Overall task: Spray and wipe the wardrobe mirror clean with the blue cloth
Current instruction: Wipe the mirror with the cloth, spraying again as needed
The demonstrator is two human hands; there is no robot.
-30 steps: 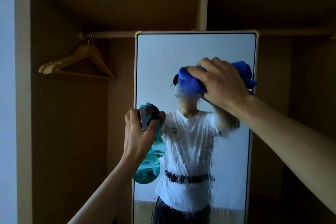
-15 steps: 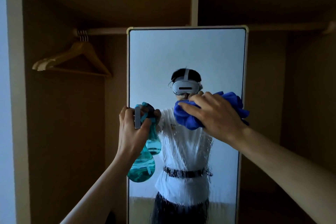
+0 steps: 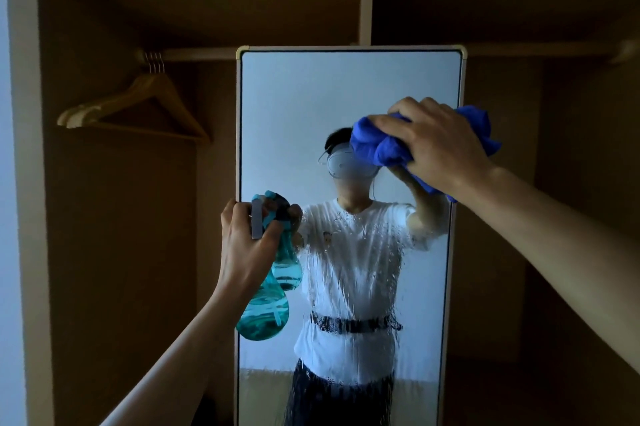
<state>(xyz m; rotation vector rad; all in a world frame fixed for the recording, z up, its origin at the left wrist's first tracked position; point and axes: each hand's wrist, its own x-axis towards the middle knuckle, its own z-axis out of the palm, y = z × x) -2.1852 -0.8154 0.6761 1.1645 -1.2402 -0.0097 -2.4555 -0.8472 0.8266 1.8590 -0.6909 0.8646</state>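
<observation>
The mirror (image 3: 298,107) stood upright inside the wardrobe, a tall rectangle in a pale frame with rounded corners. Its upper glass looked clear, while below mid-height it was streaked with running droplets. The blue cloth (image 3: 384,145) was bunched into a wad and pressed against the mirror's upper right area, overlapping its right edge. The teal, translucent spray bottle (image 3: 265,316) hung beside the mirror's left edge, partly filled.

Mirror (image 3: 349,96) stands centre in wardrobe (image 3: 104,252); hangers (image 3: 138,107) on rail (image 3: 194,53) left of it.
</observation>
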